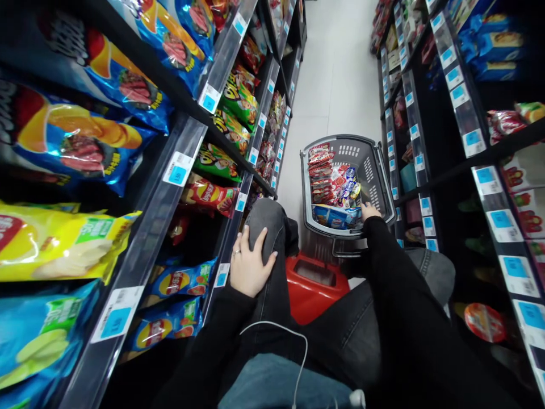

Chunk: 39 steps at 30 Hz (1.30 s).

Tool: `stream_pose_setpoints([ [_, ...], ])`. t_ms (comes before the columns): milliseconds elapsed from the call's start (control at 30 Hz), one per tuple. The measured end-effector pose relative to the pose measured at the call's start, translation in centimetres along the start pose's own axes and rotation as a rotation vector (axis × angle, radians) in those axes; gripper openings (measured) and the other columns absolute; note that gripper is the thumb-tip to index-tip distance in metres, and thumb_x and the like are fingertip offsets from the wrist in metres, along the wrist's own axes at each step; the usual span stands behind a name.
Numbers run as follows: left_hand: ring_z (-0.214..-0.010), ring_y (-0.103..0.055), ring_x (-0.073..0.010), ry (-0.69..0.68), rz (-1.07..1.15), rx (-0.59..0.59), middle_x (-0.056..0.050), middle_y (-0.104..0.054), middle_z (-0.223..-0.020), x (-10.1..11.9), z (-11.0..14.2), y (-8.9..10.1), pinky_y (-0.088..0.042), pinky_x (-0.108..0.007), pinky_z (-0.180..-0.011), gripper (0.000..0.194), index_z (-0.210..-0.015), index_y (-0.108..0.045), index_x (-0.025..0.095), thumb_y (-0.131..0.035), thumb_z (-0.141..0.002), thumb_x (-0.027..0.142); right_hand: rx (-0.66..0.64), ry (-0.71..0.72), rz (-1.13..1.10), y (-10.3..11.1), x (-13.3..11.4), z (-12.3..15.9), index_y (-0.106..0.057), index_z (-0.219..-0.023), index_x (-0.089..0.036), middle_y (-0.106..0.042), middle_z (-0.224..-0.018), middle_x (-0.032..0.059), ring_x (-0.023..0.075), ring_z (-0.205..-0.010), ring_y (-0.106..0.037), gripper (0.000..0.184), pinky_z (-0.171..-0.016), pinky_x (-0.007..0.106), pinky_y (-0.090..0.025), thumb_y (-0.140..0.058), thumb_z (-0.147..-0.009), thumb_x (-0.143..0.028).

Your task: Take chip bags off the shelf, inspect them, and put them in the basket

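Observation:
My left hand (pixel 251 264) lies flat on my left knee, fingers spread, with a ring on one finger and nothing held. My right hand (pixel 370 212) reaches over the near right corner of a grey shopping basket (pixel 371 176), beside the packets. Its fingers are small and partly hidden, so I cannot tell whether they grip anything. Inside the basket, red snack packets (pixel 320 176) stand in a row along the left wall. Blue and white packets (pixel 349 184) lie in the middle, and a blue bag (pixel 334 216) rests along the near side.
A red plastic stool (pixel 313 295) stands between my legs. Shelves of chip bags (pixel 89 136) rise close on the left. Shelves with price tags (pixel 485 182) flank me on the right. A pale tiled floor (pixel 332 68) runs ahead, and a white cable (pixel 304 352) hangs over my lap.

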<state>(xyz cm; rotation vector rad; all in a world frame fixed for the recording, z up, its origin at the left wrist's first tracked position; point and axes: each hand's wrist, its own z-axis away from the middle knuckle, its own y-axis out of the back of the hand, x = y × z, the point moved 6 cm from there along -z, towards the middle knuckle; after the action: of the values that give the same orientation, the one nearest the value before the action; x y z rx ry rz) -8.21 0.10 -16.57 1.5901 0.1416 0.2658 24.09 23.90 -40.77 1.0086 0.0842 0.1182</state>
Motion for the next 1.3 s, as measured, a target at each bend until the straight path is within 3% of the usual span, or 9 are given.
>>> stream_pose_setpoints([
  [133,-0.134,-0.024,-0.0350,-0.165,-0.024,-0.006,-0.011,-0.038,-0.142,2.7,-1.7,-0.1,-0.018,-0.057,-0.108,0.045,-0.126,-0.052,0.021,-0.049,-0.083,0.033,-0.038,0.023,0.026,-0.7,0.0,-2.1,-0.036,-0.136,-0.024,-0.035,-0.142,0.0153,0.0292,-0.122,-0.040,0.055,-0.091,0.041,-0.038,-0.046,-0.083,-0.015],
  [267,-0.134,-0.022,-0.0362,-0.320,-0.008,-0.088,-0.008,-0.043,-0.138,8.3,-7.3,-3.0,-0.001,-0.067,-0.105,0.040,-0.123,-0.054,0.024,-0.047,-0.084,0.026,-0.055,0.097,0.048,-1.4,-0.3,-3.8,-0.049,-0.128,-0.022,-0.048,-0.132,0.0153,0.0290,-0.119,-0.043,0.044,-0.092,0.043,-0.036,-0.042,-0.085,-0.016],
  [433,-0.127,-0.037,-0.0298,-0.520,0.007,-0.446,-0.015,-0.048,-0.132,15.9,-16.1,-13.5,-0.020,-0.054,-0.107,0.053,-0.137,-0.035,0.012,-0.043,-0.085,0.018,-0.051,0.234,0.080,-0.4,-1.0,-5.2,-0.067,-0.101,-0.013,-0.065,-0.106,0.0158,0.0220,-0.110,-0.051,0.032,-0.101,0.037,-0.026,-0.038,-0.087,-0.014],
  [567,-0.115,-0.048,-0.0311,-0.501,-0.049,-0.680,-0.018,-0.056,-0.117,16.6,-19.3,-21.2,-0.036,-0.048,-0.096,0.044,-0.126,-0.048,0.013,-0.049,-0.082,0.017,-0.046,0.239,0.092,2.1,-0.7,-5.9,-0.070,-0.096,-0.014,-0.068,-0.098,0.0152,0.0215,-0.095,-0.060,0.026,-0.093,0.034,-0.034,-0.049,-0.083,-0.022],
  [667,-0.103,-0.054,-0.0291,-0.530,-0.027,-0.716,-0.016,-0.058,-0.108,15.9,-18.8,-23.3,-0.043,-0.041,-0.085,0.040,-0.120,-0.054,0.017,-0.054,-0.080,0.020,-0.021,0.216,0.089,4.8,-0.5,-5.9,-0.069,-0.099,-0.019,-0.068,-0.099,0.0139,0.0225,-0.092,-0.061,0.025,-0.082,0.031,-0.041,-0.053,-0.081,-0.027],
  [800,-0.100,-0.055,-0.0260,-0.602,0.026,-0.706,-0.015,-0.056,-0.112,16.1,-16.3,-23.2,-0.044,-0.036,-0.083,0.041,-0.124,-0.050,0.019,-0.049,-0.084,0.023,0.089,0.184,0.092,10.2,-0.8,-4.6,-0.070,-0.098,-0.020,-0.068,-0.096,0.0134,0.0235,-0.090,-0.061,0.024,-0.078,0.031,-0.043,-0.057,-0.080,-0.028],
  [1000,-0.094,-0.058,-0.0212,-0.661,0.135,-0.643,-0.013,-0.058,-0.105,20.0,-14.1,-22.7,-0.043,-0.032,-0.084,0.038,-0.125,-0.050,0.018,-0.038,-0.091,0.029,0.115,0.222,0.169,16.8,-2.3,-1.1,-0.067,-0.102,-0.011,-0.065,-0.098,0.0171,0.0216,-0.094,-0.058,0.027,-0.083,0.034,-0.042,-0.049,-0.087,-0.025],
  [1133,-0.101,-0.055,-0.0204,-0.593,0.258,-0.610,-0.011,-0.054,-0.112,22.7,-13.8,-23.2,-0.042,-0.030,-0.089,0.040,-0.130,-0.045,0.021,-0.035,-0.093,0.032,0.093,0.209,0.211,16.2,-2.5,-0.7,-0.065,-0.101,-0.006,-0.064,-0.097,0.0209,0.0252,-0.095,-0.060,0.028,-0.083,0.037,-0.044,-0.046,-0.087,-0.022],
  [1300,-0.107,-0.054,-0.0243,-0.446,0.292,-0.703,-0.015,-0.050,-0.118,24.1,-13.0,-26.2,-0.041,-0.035,-0.093,0.045,-0.134,-0.040,0.018,-0.043,-0.090,0.024,0.059,0.212,0.240,11.3,-2.5,-2.4,-0.063,-0.103,-0.006,-0.062,-0.101,0.0232,0.0274,-0.096,-0.060,0.031,-0.081,0.038,-0.044,-0.039,-0.088,-0.018],
])
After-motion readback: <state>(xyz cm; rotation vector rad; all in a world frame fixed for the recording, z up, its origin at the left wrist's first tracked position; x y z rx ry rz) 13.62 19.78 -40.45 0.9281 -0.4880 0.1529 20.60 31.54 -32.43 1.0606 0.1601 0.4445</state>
